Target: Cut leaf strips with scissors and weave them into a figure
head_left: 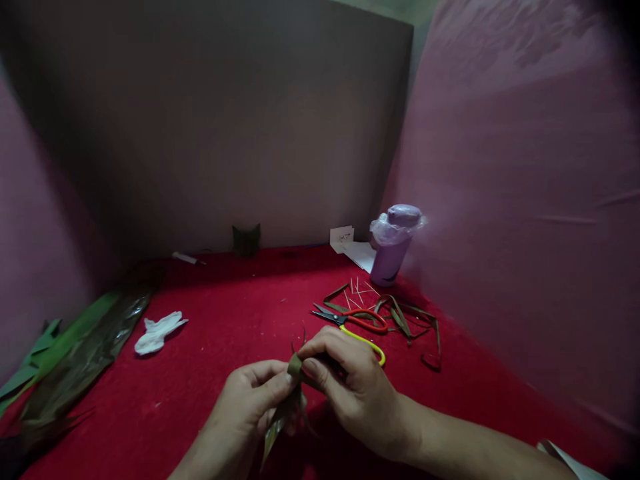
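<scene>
On the near side of the scissors (339,319), your left hand (243,403) pinches a folded leaf (295,365); your right hand (350,383) grips the same leaf, thumb and forefinger together. Well left of the scissors, a crumpled tissue (157,333). Right of the scissors, loose leaf strips (399,318). Just beyond the scissors, scattered toothpicks (371,288). Farther behind the scissors, to their right, a purple bottle (390,263).
</scene>
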{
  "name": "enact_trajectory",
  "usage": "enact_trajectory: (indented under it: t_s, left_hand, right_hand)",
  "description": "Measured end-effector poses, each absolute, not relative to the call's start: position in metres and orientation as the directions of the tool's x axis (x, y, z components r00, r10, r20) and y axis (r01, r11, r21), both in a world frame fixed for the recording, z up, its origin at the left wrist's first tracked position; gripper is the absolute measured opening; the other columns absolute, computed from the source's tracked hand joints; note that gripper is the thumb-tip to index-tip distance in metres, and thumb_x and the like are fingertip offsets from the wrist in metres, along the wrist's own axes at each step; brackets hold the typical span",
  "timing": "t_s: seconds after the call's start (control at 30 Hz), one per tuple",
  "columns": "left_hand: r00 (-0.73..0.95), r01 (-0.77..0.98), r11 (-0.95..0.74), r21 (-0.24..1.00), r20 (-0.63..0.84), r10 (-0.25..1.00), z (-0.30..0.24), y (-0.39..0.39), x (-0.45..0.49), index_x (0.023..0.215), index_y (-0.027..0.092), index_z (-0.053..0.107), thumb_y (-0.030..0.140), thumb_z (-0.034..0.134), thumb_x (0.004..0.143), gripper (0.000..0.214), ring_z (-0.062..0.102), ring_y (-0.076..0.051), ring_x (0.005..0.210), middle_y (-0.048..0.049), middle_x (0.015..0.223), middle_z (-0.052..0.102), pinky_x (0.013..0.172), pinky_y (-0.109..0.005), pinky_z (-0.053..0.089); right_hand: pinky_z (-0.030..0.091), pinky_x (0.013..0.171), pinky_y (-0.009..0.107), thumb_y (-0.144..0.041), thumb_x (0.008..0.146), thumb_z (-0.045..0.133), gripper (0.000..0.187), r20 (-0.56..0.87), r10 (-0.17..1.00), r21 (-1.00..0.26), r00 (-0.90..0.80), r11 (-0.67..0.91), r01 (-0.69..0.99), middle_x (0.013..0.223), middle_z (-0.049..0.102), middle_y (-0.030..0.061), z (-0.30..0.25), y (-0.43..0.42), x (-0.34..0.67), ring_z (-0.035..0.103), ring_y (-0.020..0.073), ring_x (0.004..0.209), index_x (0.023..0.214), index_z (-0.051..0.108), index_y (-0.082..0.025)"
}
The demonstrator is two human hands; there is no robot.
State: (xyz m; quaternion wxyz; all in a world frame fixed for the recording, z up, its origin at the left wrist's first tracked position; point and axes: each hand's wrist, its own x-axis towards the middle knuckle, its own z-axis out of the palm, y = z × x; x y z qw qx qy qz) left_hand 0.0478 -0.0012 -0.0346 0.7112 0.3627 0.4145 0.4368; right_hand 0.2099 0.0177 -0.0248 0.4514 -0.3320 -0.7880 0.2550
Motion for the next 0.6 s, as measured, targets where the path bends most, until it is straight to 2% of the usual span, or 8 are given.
enact_trajectory:
  t_s: [0.1, 0.2, 0.33, 0.5, 0.6]
  left_hand:
    - [0.246, -0.341, 0.347, 0.874, -0.274, 0.93, -0.0349, -0.0003, 0.046, 0.07, 0.011, 0.067, 0.03, 0.069, 0.07, 0.019, 0.05, -0.009, 0.048, -0.0014, 0.056, 0.059, 0.048, -0.02, 0.039]
    - [0.24, -0.356, 0.352, 0.866, -0.279, 0.93, -0.0371, -0.0003, 0.0455, 0.069, 0.012, 0.067, 0.03, 0.069, 0.07, 0.018, 0.051, -0.009, 0.048, -0.0012, 0.057, 0.059, 0.048, -0.021, 0.04]
    - [0.224, -0.311, 0.33, 0.891, -0.269, 0.937, -0.0412, -0.0015, 0.0465, 0.068, 0.014, 0.066, 0.031, 0.071, 0.069, 0.018, 0.051, -0.008, 0.045, 0.0004, 0.053, 0.058, 0.047, -0.02, 0.039]
    - [0.194, -0.267, 0.339, 0.902, -0.295, 0.936, -0.0392, -0.0021, 0.0488, 0.071, 0.015, 0.066, 0.035, 0.071, 0.069, 0.021, 0.05, -0.008, 0.044, 0.0011, 0.052, 0.057, 0.046, -0.02, 0.037]
    - [0.15, -0.264, 0.334, 0.905, -0.303, 0.941, -0.0356, -0.0019, 0.0508, 0.067, 0.015, 0.064, 0.036, 0.074, 0.064, 0.024, 0.05, -0.009, 0.043, 0.001, 0.051, 0.058, 0.045, -0.021, 0.036]
  right_hand:
    - [0.042, 0.07, 0.026, -0.011, 0.08, 0.057, 0.019, 0.534, 0.713, -0.687, -0.454, 0.679, 0.259, 0.085, 0.058, 0.0044, -0.0223, 0.0158, 0.211, 0.053, 0.0143, 0.078, 0.098, 0.06, -0.015]
    - [0.041, 0.066, 0.025, -0.014, 0.075, 0.065, 0.02, 0.515, 0.734, -0.7, -0.444, 0.658, 0.277, 0.082, 0.057, 0.0031, -0.0221, 0.0144, 0.2102, 0.052, 0.0141, 0.074, 0.095, 0.061, -0.015]
    - [0.041, 0.063, 0.025, -0.016, 0.081, 0.059, 0.006, 0.506, 0.775, -0.728, -0.377, 0.619, 0.295, 0.075, 0.056, 0.0015, -0.0254, 0.0159, 0.2087, 0.051, 0.013, 0.068, 0.086, 0.059, -0.016]
    - [0.041, 0.066, 0.026, -0.01, 0.082, 0.052, 0.009, 0.513, 0.771, -0.72, -0.378, 0.626, 0.299, 0.076, 0.056, 0.0019, -0.0258, 0.0152, 0.2083, 0.051, 0.0134, 0.071, 0.084, 0.058, -0.016]
    - [0.041, 0.065, 0.026, -0.013, 0.081, 0.055, 0.005, 0.498, 0.783, -0.733, -0.373, 0.61, 0.3, 0.077, 0.057, 0.0021, -0.0247, 0.0125, 0.2074, 0.051, 0.0135, 0.071, 0.082, 0.058, -0.016]
